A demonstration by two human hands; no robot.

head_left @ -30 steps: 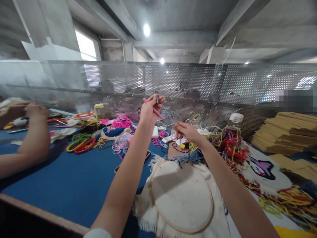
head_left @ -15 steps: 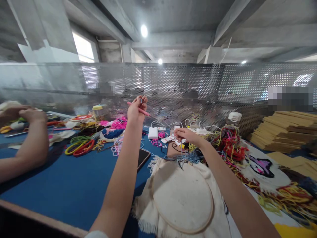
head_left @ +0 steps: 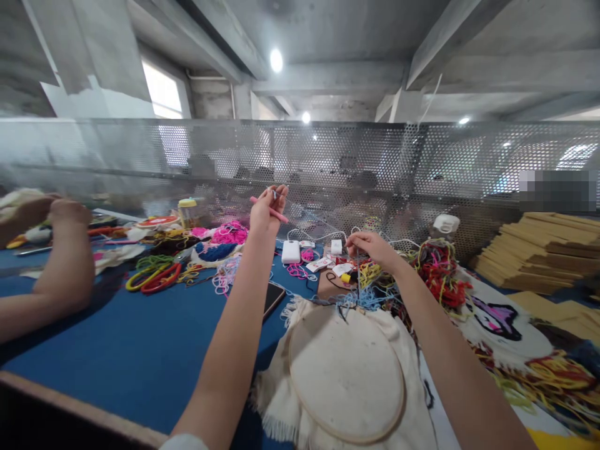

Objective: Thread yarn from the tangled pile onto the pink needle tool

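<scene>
Left hand (head_left: 267,212) raised, gripping pink punch needle (head_left: 269,211); right hand (head_left: 370,245) pinches blue yarn (head_left: 360,299) rising from the hooped cloth (head_left: 347,375) near centre. Risk: yarn snags in tangled scraps (head_left: 435,275), slips from the pinch.

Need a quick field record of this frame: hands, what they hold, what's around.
left hand: raised, grips pink tool
right hand: pinches a strand above blue yarn
hoop: cream cloth stretched in it, nearest the camera
table: blue top
phone: flat, left of the hoop
yarn tangle: red and yellow, right of the right hand
other person's arm: far left
</scene>
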